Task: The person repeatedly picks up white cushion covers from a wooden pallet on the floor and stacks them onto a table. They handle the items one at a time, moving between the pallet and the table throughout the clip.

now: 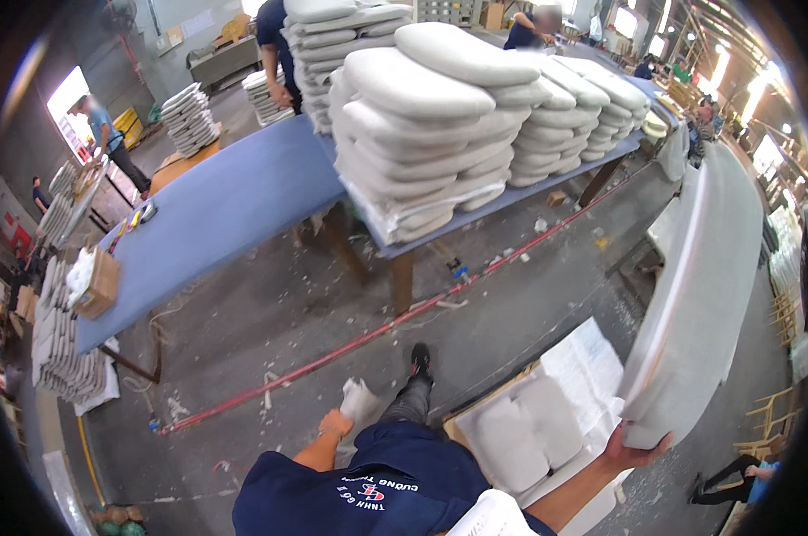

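Note:
On the right, my right hand (634,449) is wrapped round the lower end of a long, pale grey padded cushion (703,295). The cushion stands tilted, and a seam line runs down its near side. Low in the middle, my left hand (337,422) is closed on a crumpled white cloth-like piece (360,402). It hangs above the floor beside my leg. Between my body and the long cushion, pale grey seat cushions (520,429) lie in a low open carton, next to a white sheet (584,362).
A blue-topped table (234,196) bears tall stacks of pale grey cushions (431,134). A cardboard box (98,284) and a tape measure (147,213) sit at its left end. A red hose-like line (333,359) crosses the littered floor. Co-workers stand beyond the table; a person (743,478) sits at lower right.

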The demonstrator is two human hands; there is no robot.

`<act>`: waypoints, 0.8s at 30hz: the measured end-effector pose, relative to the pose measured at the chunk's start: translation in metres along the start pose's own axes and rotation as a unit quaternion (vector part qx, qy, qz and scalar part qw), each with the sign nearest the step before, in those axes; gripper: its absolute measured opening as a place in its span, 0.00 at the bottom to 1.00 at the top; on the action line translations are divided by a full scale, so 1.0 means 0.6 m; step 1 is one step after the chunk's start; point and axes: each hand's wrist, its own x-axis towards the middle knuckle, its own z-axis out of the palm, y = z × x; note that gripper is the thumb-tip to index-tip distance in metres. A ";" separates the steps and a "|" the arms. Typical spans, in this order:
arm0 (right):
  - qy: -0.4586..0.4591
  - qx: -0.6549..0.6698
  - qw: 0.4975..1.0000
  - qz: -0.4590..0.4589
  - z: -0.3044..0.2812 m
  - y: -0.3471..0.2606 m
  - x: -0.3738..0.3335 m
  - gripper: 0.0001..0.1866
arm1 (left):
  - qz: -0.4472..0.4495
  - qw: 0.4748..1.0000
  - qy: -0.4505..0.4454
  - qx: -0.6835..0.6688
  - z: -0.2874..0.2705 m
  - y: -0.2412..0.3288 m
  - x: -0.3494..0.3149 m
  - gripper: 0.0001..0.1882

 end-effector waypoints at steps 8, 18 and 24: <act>-0.153 0.072 0.985 -0.037 0.235 0.129 0.188 0.33 | 0.017 0.990 -0.127 0.063 0.010 0.215 0.171 0.27; -0.187 0.003 0.949 -0.253 0.649 0.198 0.460 0.30 | 0.041 0.988 -0.093 0.118 -0.058 0.393 0.239 0.26; -0.207 -0.049 0.956 -0.204 0.823 0.419 0.637 0.24 | 0.008 0.993 -0.051 0.102 -0.064 0.489 0.211 0.26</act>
